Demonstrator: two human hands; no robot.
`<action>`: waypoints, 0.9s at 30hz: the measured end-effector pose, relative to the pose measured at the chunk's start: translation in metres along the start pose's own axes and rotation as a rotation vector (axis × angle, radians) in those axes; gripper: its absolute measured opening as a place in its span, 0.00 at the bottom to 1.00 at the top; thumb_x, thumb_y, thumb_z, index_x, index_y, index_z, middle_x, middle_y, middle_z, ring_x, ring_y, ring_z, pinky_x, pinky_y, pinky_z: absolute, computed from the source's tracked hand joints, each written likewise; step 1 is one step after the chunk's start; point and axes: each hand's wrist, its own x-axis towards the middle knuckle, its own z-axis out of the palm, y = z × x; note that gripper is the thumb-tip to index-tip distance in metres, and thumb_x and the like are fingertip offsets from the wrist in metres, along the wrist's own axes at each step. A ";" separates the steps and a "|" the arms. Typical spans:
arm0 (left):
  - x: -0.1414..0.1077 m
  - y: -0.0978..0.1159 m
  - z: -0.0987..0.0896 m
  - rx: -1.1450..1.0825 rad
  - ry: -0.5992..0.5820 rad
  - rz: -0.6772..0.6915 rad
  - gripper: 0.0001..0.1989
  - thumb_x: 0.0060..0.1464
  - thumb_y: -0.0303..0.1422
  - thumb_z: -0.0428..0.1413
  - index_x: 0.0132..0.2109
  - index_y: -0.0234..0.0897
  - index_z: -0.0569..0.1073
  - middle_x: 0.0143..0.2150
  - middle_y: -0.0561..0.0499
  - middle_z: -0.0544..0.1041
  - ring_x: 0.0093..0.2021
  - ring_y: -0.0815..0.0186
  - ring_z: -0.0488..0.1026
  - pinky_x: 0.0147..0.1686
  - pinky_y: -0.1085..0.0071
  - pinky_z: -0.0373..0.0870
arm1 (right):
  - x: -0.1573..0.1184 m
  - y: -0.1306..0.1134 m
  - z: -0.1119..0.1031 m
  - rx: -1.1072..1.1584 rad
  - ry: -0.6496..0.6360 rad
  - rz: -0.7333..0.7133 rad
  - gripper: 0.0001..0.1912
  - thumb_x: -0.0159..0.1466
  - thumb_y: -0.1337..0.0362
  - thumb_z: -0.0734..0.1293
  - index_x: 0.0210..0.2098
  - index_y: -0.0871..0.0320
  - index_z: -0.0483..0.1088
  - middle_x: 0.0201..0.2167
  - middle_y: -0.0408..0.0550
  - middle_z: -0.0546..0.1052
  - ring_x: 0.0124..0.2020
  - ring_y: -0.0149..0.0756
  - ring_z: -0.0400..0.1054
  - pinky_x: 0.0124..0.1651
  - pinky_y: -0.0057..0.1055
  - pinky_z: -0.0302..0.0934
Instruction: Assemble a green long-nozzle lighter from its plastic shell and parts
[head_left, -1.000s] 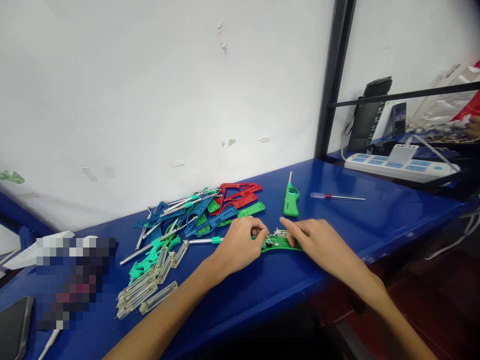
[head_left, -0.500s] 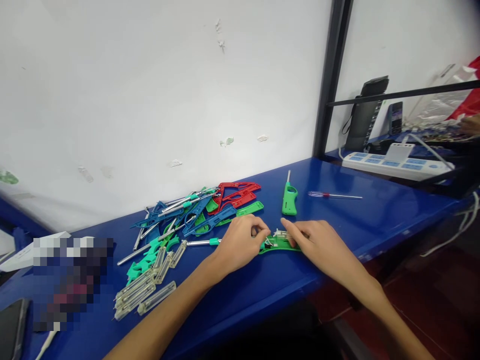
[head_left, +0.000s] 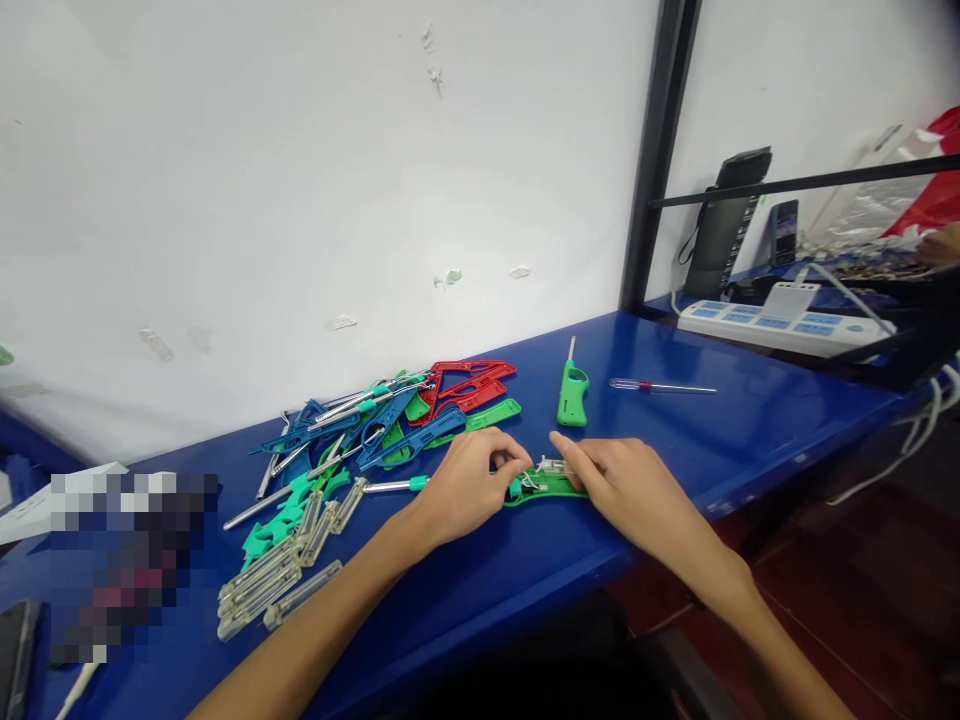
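The green half-shell of a lighter (head_left: 555, 488) lies on the blue table with its inside facing up. A metal rod with a teal collar (head_left: 397, 486) sticks out from it to the left, under my left hand (head_left: 471, 482). That hand's thumb and forefinger are pinched at a thin white wire (head_left: 529, 478) over the shell. My right hand (head_left: 626, 488) grips a clear fuel tank (head_left: 553, 465) at the shell's right part; its fingers hide the tank's far end. Beyond my hands lies a whole green lighter (head_left: 573, 395).
Left of my hands are piled blue shells (head_left: 412, 440), red shells (head_left: 472, 385), metal rods and teal parts (head_left: 279, 530). Several clear tanks (head_left: 262, 590) lie nearer. A screwdriver (head_left: 660, 387) lies at right. Behind a black frame (head_left: 660, 150) sits a power strip (head_left: 780, 325).
The view has shifted slightly, so everything sits a little further left. Both hands stay at the green shell, with only small finger movements.
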 end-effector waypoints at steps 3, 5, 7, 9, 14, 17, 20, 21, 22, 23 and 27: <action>0.000 -0.002 0.001 0.022 0.008 0.025 0.09 0.64 0.29 0.56 0.38 0.38 0.82 0.37 0.51 0.82 0.35 0.65 0.75 0.38 0.70 0.67 | 0.000 0.001 0.002 -0.034 0.004 -0.013 0.31 0.77 0.47 0.56 0.22 0.54 0.67 0.25 0.46 0.77 0.25 0.37 0.67 0.33 0.34 0.48; -0.001 -0.004 0.001 0.046 0.010 0.051 0.09 0.64 0.29 0.56 0.39 0.38 0.81 0.37 0.51 0.81 0.37 0.65 0.75 0.39 0.70 0.67 | 0.000 0.001 0.003 -0.056 0.007 -0.019 0.31 0.77 0.48 0.56 0.22 0.54 0.68 0.25 0.46 0.77 0.24 0.37 0.67 0.33 0.35 0.46; -0.002 -0.005 0.001 0.071 0.007 0.082 0.09 0.65 0.29 0.55 0.39 0.38 0.81 0.39 0.50 0.81 0.39 0.64 0.75 0.40 0.69 0.67 | 0.001 0.001 0.003 -0.078 0.007 -0.023 0.31 0.77 0.47 0.55 0.22 0.54 0.68 0.24 0.45 0.77 0.24 0.37 0.67 0.32 0.35 0.45; -0.002 -0.006 0.001 0.094 0.002 0.110 0.09 0.66 0.29 0.54 0.40 0.38 0.80 0.40 0.49 0.80 0.41 0.63 0.76 0.42 0.68 0.68 | 0.001 -0.001 0.003 -0.099 0.006 -0.025 0.31 0.77 0.47 0.55 0.23 0.54 0.69 0.24 0.46 0.77 0.24 0.37 0.68 0.32 0.35 0.44; -0.003 -0.008 0.002 0.125 0.000 0.141 0.11 0.68 0.29 0.52 0.41 0.38 0.79 0.41 0.48 0.80 0.43 0.61 0.76 0.45 0.67 0.70 | 0.003 -0.004 0.001 -0.137 -0.002 -0.045 0.32 0.78 0.47 0.55 0.23 0.54 0.71 0.25 0.47 0.79 0.26 0.38 0.71 0.32 0.35 0.45; -0.003 -0.009 0.002 0.139 0.006 0.140 0.11 0.68 0.29 0.52 0.41 0.38 0.79 0.41 0.47 0.80 0.44 0.61 0.77 0.45 0.67 0.70 | 0.006 -0.006 0.000 -0.157 -0.016 -0.067 0.31 0.77 0.48 0.56 0.23 0.54 0.71 0.25 0.47 0.79 0.25 0.37 0.70 0.31 0.35 0.44; -0.004 -0.009 0.003 0.152 0.007 0.141 0.11 0.67 0.28 0.52 0.41 0.38 0.79 0.41 0.47 0.81 0.44 0.61 0.77 0.46 0.67 0.70 | 0.012 -0.008 -0.001 -0.182 -0.008 -0.093 0.31 0.77 0.49 0.57 0.20 0.55 0.68 0.22 0.48 0.77 0.23 0.37 0.66 0.30 0.36 0.42; -0.005 -0.009 0.003 0.155 0.007 0.142 0.11 0.67 0.28 0.52 0.41 0.38 0.79 0.42 0.48 0.81 0.44 0.61 0.77 0.46 0.67 0.70 | 0.014 -0.008 -0.001 -0.189 -0.004 -0.103 0.32 0.77 0.50 0.57 0.19 0.55 0.66 0.21 0.48 0.75 0.22 0.36 0.65 0.30 0.36 0.41; -0.005 -0.010 0.003 0.157 0.008 0.141 0.11 0.67 0.27 0.52 0.41 0.38 0.79 0.42 0.48 0.81 0.44 0.61 0.77 0.46 0.68 0.70 | 0.017 -0.008 -0.001 -0.194 -0.001 -0.115 0.32 0.76 0.50 0.57 0.18 0.55 0.64 0.20 0.47 0.74 0.21 0.36 0.63 0.30 0.36 0.41; -0.005 -0.010 0.004 0.157 0.009 0.139 0.11 0.67 0.27 0.52 0.41 0.38 0.79 0.42 0.48 0.81 0.44 0.61 0.77 0.46 0.68 0.70 | 0.019 -0.008 -0.001 -0.197 0.000 -0.126 0.32 0.76 0.50 0.57 0.17 0.55 0.62 0.19 0.47 0.72 0.21 0.35 0.62 0.30 0.36 0.40; -0.007 -0.010 0.005 0.149 0.022 0.114 0.10 0.67 0.27 0.53 0.40 0.37 0.79 0.42 0.48 0.81 0.44 0.61 0.78 0.45 0.69 0.70 | 0.023 -0.007 0.000 -0.203 0.004 -0.162 0.32 0.76 0.51 0.56 0.17 0.56 0.59 0.17 0.46 0.70 0.19 0.34 0.59 0.31 0.37 0.40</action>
